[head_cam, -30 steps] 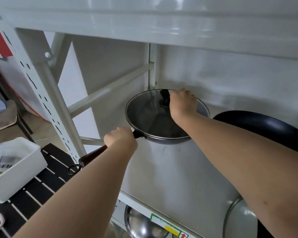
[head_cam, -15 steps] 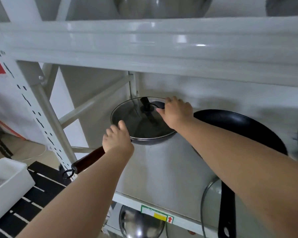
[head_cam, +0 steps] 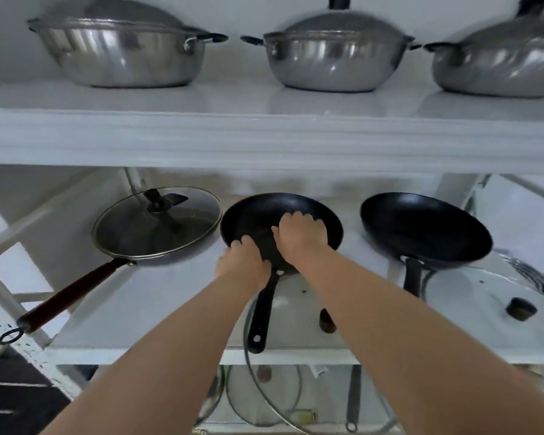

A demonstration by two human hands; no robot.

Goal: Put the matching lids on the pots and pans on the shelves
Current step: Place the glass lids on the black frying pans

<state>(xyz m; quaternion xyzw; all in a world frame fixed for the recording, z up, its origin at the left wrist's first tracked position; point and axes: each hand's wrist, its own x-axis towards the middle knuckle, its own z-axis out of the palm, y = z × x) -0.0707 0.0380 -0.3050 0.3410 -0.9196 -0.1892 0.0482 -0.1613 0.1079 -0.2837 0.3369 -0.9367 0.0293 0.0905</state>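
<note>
While I watch both hands reach onto the middle shelf [head_cam: 176,312]:
Left hand [head_cam: 244,260]: gripping the middle black pan [head_cam: 258,215] at its 6 o'clock rim;
Right hand [head_cam: 302,230]: fingers curled inside that pan;
Glass-lidded pan [head_cam: 157,227]: at its 9 o'clock; loose lid [head_cam: 471,296]: at 4 o'clock.

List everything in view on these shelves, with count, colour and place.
Lidded steel pots: 3, silver, top shelf, left, middle, right.
Wok with glass lid: 1, dark with a red-brown handle, middle shelf, left.
Uncovered frying pans: 2, black, middle shelf, centre and right.
Loose glass lids with dark knobs: 2, clear, middle shelf front, one under the centre pan's handle, one at the right.
More lids and pans: count unclear, bottom shelf.
White metal shelving: 1.
Hands: left hand on the centre pan's near rim, right hand inside it.
</note>
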